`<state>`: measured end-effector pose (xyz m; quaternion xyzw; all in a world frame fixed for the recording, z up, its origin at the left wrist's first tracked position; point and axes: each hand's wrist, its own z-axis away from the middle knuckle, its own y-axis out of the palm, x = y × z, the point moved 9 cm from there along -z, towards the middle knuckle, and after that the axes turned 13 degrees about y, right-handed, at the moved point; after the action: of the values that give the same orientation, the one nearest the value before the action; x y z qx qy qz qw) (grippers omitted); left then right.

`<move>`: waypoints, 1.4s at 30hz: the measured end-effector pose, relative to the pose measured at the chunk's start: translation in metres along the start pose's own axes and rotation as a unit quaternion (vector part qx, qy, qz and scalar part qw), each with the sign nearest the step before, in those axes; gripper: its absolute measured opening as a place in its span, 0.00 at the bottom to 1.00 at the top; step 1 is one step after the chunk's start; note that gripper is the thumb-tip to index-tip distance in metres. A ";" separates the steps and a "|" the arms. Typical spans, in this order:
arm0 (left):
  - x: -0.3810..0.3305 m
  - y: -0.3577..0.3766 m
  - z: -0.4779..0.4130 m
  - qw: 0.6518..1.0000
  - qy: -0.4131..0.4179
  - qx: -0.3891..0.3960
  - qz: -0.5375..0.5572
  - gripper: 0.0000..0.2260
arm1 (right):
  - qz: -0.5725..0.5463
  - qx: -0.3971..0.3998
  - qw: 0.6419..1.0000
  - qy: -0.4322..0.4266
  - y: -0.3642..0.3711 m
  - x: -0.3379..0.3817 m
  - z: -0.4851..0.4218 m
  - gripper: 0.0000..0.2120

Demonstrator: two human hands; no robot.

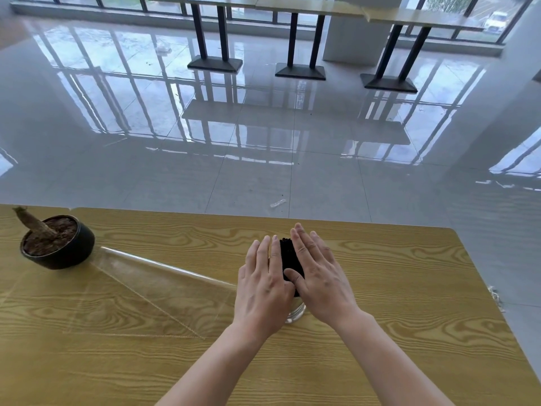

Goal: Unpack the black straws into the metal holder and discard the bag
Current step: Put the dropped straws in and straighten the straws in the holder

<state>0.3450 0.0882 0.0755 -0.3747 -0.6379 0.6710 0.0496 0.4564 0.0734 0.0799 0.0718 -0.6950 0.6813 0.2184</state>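
Observation:
A bundle of black straws (pixel 288 256) stands upright in the metal holder (pixel 295 313) on the wooden table (pixel 395 273). Only the holder's shiny base shows below my hands. My left hand (pixel 263 284) lies flat against the left side of the straws, fingers straight. My right hand (pixel 317 273) lies flat against their right side, its thumb across the front of the bundle. The empty clear plastic bag (pixel 140 291) lies flat on the table to the left, reaching from the holder toward the black pot.
A black pot (pixel 58 244) with soil and a dry stump sits at the table's far left. Beyond the table's far edge is glossy tiled floor with a small clear wrapper (pixel 278 203) on it. Tables on black pedestal legs (pixel 300 39) stand by the windows.

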 end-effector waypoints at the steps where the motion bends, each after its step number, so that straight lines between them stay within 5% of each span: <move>1: -0.002 0.001 0.000 1.000 0.007 0.004 -0.007 0.34 | 0.010 0.001 1.000 -0.006 0.000 0.001 0.000 0.34; 25: 0.003 0.007 -0.004 1.000 0.016 0.021 -0.008 0.35 | 0.056 0.056 0.997 -0.012 0.007 0.007 -0.014 0.37; 35: 0.031 -0.016 0.018 0.999 -0.036 -0.022 0.006 0.34 | -0.045 -0.028 0.999 0.004 -0.025 -0.004 0.003 0.35; 42: 0.060 -0.046 0.060 0.993 -0.098 -0.072 0.006 0.32 | -0.109 -0.132 0.985 -0.019 -0.057 0.012 0.024 0.20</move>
<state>0.2499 0.0801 0.0845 -0.3135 -0.6842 0.6570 -0.0446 0.4638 0.0492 0.1374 0.1309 -0.7711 0.5538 0.2857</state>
